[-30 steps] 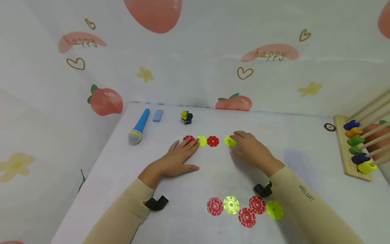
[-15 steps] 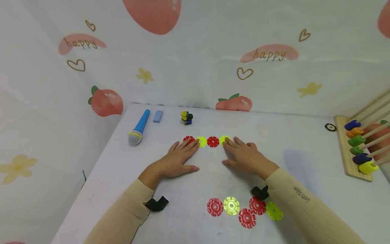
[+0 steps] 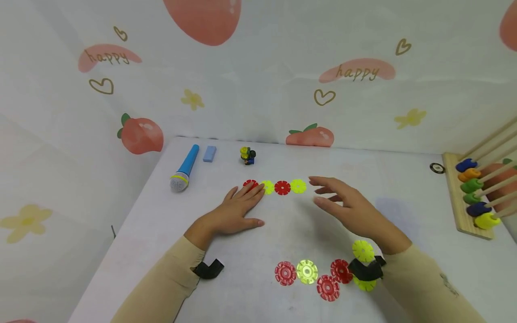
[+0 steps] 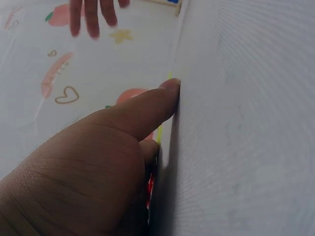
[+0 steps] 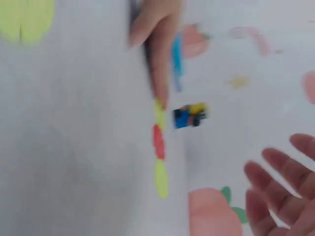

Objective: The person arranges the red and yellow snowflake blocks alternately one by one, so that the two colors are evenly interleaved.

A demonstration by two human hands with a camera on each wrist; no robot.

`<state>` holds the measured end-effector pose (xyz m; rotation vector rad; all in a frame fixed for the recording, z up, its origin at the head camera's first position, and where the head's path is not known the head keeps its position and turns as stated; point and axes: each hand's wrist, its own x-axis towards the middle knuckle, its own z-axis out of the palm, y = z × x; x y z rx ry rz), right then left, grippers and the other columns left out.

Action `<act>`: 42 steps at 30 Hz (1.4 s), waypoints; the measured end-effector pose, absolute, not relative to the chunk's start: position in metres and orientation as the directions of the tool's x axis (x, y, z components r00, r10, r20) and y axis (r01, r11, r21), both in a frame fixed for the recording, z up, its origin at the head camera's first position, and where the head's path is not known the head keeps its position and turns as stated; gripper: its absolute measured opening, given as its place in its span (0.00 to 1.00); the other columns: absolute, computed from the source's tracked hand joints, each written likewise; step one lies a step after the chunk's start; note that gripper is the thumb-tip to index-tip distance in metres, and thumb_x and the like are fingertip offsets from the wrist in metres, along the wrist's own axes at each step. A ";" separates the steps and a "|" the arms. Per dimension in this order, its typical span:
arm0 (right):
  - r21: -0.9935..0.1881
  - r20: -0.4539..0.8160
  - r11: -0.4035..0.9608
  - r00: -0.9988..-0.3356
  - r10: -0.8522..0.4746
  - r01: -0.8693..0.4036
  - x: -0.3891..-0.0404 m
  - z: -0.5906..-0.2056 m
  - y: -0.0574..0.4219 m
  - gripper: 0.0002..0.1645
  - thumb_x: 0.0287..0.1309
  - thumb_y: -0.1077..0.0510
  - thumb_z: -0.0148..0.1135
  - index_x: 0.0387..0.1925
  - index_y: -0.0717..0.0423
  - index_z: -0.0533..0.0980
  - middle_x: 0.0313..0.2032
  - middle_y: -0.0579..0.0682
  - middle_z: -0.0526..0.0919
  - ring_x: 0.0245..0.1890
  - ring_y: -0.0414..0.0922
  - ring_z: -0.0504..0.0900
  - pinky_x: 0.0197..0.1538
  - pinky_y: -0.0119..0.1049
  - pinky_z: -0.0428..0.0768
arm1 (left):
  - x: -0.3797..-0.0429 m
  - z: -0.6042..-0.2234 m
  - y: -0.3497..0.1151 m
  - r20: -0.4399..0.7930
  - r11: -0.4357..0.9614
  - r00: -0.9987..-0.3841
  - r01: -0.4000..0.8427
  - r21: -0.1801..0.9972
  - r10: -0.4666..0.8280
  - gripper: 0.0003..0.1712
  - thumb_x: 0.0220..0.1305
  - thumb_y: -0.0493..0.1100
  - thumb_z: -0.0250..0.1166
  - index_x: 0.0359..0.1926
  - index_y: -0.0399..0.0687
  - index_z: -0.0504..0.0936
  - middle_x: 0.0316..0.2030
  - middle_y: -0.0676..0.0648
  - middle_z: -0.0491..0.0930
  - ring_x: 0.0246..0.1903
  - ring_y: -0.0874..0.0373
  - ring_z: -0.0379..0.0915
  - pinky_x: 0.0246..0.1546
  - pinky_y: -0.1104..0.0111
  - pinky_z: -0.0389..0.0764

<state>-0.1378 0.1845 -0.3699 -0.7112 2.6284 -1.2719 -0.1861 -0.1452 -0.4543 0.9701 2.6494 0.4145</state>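
Observation:
A row of flower-shaped plastic discs runs left to right in the head view: a red disc point(image 3: 250, 184), a yellow disc point(image 3: 268, 187), a red disc point(image 3: 282, 188) and a yellow disc point(image 3: 298, 186). My left hand point(image 3: 231, 214) rests on the table with fingers spread, fingertips over the two left discs and partly covering them. To the right of the row, my right hand point(image 3: 343, 204) hovers above the table, fingers loosely bent and holding nothing. The right wrist view shows the row's yellow end disc point(image 5: 161, 178) apart from the right hand point(image 5: 285, 191).
Closer in lie more discs, among them a red disc point(image 3: 285, 273) and a yellow disc point(image 3: 307, 271); a black wrist strap point(image 3: 367, 269) overlaps some. Behind are a toy microphone point(image 3: 184, 168), a blue block point(image 3: 209, 154) and a small figure point(image 3: 248, 155). A bead rack point(image 3: 470, 197) stands right.
My right hand slid the yellow disc left against the red one, let go, then lifted away to the right. A second yellow disc now shows by the right strap. The left hand stays put.

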 end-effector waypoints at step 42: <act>-0.863 -0.111 0.468 -0.833 -0.542 -0.190 -0.059 -0.439 0.223 0.09 0.56 0.48 0.67 0.35 0.41 0.75 0.35 0.40 0.80 0.35 0.41 0.77 0.39 0.33 0.77 | -0.184 -0.451 -0.144 -0.160 0.737 -0.741 0.572 0.360 0.652 0.53 0.58 0.75 0.52 0.76 0.59 0.44 0.75 0.57 0.38 0.72 0.53 0.27 0.65 0.45 0.31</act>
